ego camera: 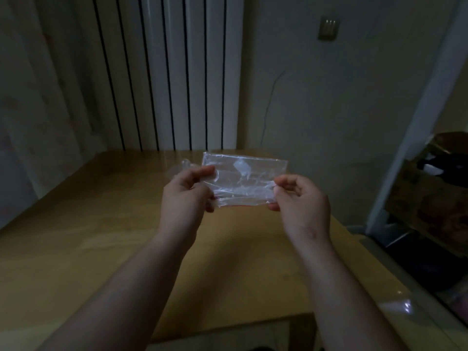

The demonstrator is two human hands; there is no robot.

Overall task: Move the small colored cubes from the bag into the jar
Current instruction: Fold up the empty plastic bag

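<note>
A clear plastic zip bag (243,179) with a red strip along its near edge is held flat in the air above the wooden table (101,236). My left hand (186,190) pinches its left side and my right hand (300,196) pinches its right side. A pale patch, perhaps a cube or a glare spot, shows through the bag's upper middle; I cannot tell which. Behind my left hand a transparent rounded thing (181,167), possibly the jar, stands on the table, mostly hidden. No colored cubes are plainly visible.
A white ribbed radiator (164,72) stands against the wall behind the table. To the right, past the table's edge, a doorway opens onto boxes and dark clutter (430,188). The room is dim.
</note>
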